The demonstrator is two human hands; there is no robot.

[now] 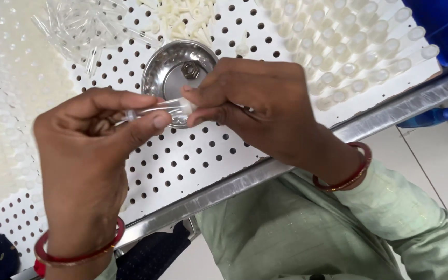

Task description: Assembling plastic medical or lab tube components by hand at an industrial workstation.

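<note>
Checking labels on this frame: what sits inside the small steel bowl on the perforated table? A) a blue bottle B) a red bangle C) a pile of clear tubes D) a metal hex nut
D: the steel bowl holds a single metal hex nut; the clear tubes lie heaped on the perforated table beyond it, outside the bowl.

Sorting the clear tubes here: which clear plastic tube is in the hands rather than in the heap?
The clear plastic tube pinched between left hand and right hand, above the steel bowl; the others lie heaped top left.
</note>
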